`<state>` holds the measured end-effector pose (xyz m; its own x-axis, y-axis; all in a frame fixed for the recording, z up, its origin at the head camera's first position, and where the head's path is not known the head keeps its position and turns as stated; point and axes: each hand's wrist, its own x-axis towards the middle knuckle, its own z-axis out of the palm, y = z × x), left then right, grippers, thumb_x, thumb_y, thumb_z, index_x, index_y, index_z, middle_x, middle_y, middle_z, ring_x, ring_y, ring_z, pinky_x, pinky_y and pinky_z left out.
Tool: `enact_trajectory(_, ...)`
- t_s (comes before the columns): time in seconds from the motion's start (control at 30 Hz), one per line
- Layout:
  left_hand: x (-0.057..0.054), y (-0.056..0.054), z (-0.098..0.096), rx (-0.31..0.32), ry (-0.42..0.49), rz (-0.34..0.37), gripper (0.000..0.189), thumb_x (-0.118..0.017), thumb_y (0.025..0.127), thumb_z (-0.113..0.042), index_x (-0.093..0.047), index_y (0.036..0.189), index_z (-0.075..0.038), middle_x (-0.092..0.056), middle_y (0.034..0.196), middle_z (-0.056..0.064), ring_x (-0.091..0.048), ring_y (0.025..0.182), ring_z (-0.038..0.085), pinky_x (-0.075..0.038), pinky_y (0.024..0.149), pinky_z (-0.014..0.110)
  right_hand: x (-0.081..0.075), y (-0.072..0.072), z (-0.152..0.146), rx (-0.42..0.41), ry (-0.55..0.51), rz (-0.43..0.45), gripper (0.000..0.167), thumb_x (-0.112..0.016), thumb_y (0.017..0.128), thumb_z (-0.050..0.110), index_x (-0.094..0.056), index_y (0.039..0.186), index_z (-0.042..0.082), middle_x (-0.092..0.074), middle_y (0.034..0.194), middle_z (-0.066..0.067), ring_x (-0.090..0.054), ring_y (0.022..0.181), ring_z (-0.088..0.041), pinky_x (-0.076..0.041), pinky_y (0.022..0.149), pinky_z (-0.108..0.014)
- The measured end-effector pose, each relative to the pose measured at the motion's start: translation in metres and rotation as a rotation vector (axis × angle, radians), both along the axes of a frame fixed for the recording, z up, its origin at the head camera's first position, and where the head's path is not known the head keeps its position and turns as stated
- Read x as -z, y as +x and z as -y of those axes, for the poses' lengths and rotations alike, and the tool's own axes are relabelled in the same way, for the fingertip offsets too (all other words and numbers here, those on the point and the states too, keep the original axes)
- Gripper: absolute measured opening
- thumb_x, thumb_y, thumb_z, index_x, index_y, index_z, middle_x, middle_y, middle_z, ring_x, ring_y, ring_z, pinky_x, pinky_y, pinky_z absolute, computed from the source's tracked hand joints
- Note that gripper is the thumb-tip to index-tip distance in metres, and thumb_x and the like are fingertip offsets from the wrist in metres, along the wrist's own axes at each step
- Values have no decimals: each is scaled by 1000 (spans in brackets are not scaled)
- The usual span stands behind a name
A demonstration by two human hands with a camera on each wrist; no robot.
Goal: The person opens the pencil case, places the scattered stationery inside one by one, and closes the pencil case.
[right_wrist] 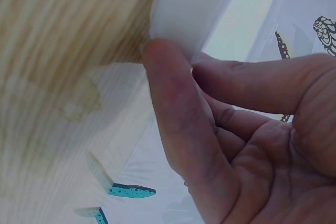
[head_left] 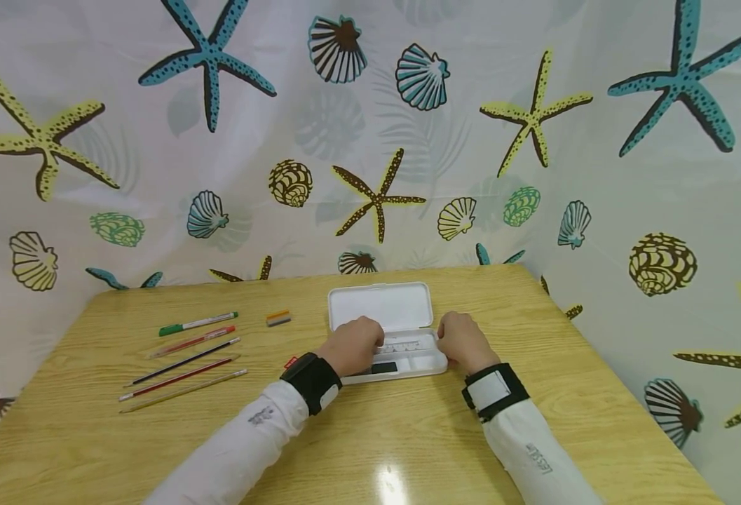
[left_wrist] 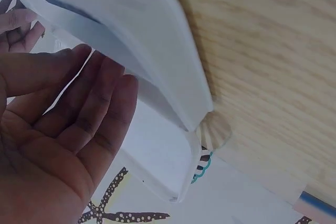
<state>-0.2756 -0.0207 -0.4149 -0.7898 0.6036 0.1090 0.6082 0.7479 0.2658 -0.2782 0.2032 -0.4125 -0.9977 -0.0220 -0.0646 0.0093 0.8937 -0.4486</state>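
Note:
A white pencil case (head_left: 418, 363) lies on the table with its lid (head_left: 379, 305) raised at the back. Inside it are a clear ruler (head_left: 403, 346) and a dark block (head_left: 384, 367), perhaps an eraser. My left hand (head_left: 354, 345) reaches over the left part of the case, its thumb and index fingertips brought together at the ruler's left end. The ruler's end is hidden behind that hand in the head view. At the case's right end, my right hand (head_left: 465, 341) pinches the white wall (right_wrist: 191, 14) between thumb and finger.
On the left of the wooden table (head_left: 282, 435) lie a green marker (head_left: 198, 322), a red pen (head_left: 193, 341) and several pencils (head_left: 184, 391). A small orange and grey block (head_left: 278, 318) sits left of the lid. Patterned cloth (head_left: 370, 140) hangs behind and at the right.

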Motion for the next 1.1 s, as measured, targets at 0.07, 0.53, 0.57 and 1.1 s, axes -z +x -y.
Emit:
enact_trajectory(0.07,-3,0,4,-2,42,26,18,-61,94,1,-77,101,-2,-75,101,11,-71,94,22,-59,81,35,0,1,1,-4,1,-5,4,-60,83,-4,-64,81,-1,-60,73,-11,-57,58,-19,-41,47,-23)
enact_trajectory(0.53,-26,14,69,-191,115,65,16,-65,94,-6,-76,105,-4,-74,103,8,-65,91,18,-56,85,36,0,-1,1,-7,11,11,4,-62,84,-2,-66,85,-2,-63,79,-14,-59,59,-20,-43,47,-23)
enact_trajectory(0.57,-27,17,77,-207,112,64,16,-65,94,-6,-76,105,-4,-74,103,8,-65,92,18,-56,84,36,0,-1,1,-4,10,13,4,-63,83,-2,-66,85,-2,-63,79,-14,-59,59,-20,-43,47,-23)
enact_trajectory(1.1,-30,45,196,-255,83,19,17,-64,94,-3,-75,106,-1,-73,106,14,-68,92,24,-57,78,41,-5,2,3,-5,-3,31,6,-60,84,-2,-65,86,-4,-65,82,-16,-60,59,-20,-47,48,-24)
